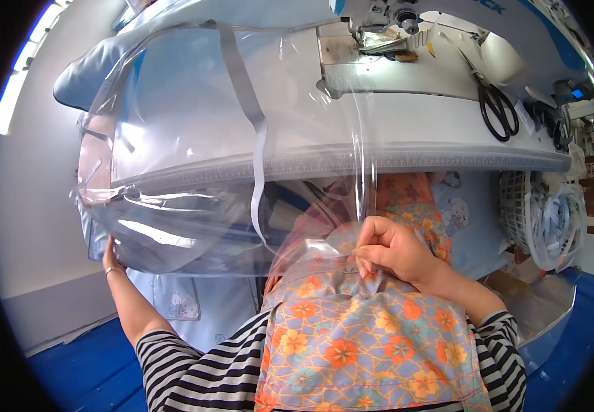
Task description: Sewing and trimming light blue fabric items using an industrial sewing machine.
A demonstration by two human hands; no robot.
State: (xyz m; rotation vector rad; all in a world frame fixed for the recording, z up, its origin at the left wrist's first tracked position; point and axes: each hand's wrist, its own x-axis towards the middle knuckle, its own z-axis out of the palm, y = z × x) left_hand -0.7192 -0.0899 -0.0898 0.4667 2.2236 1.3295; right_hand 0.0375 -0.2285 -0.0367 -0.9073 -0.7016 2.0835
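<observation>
A large clear plastic sheet (173, 89) drapes over the sewing table's front edge and hangs across my lap. My right hand (396, 250) pinches its near right corner between thumb and fingers, in front of my flowered apron. Out at the far left, my left hand (110, 257) reaches up to the sheet's gathered left side, beside pale blue fabric; its fingers are mostly hidden there. A grey-white strip (245, 96) runs down the sheet from its far edge and dangles loose toward my lap.
A sewing machine (406, 24) stands at the back right, its needle area lit. Black-handled scissors (496, 110) lie on the white table (434, 113), which has a ruler strip along its front edge. A white basket (516, 213) holding cloth stands at the right.
</observation>
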